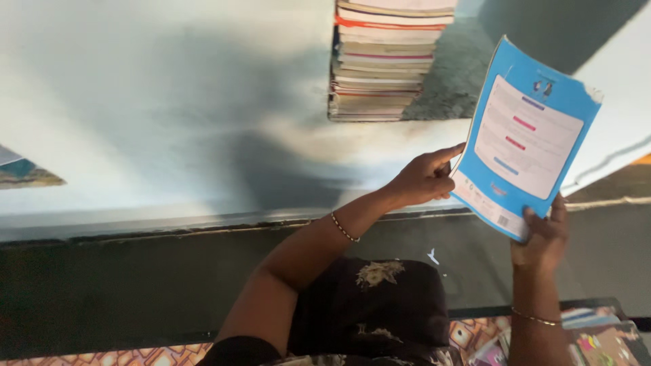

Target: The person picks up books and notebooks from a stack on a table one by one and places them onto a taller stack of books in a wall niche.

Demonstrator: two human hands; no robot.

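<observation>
1. Two hands hold one blue booklet (525,139), raised, tilted, below-right of the book stack (386,57).
2. Left hand (424,179): fingers closed on its left edge.
3. Right hand (542,237): closed around its bottom corner.

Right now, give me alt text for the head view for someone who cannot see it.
Both hands hold up a blue booklet: left hand at its left edge, right hand at its bottom corner. A stack of books sits on a shelf behind.

No packages, signs, screens; white rounded label panel (527,135) on blue booklet (542,85) cover.
</observation>
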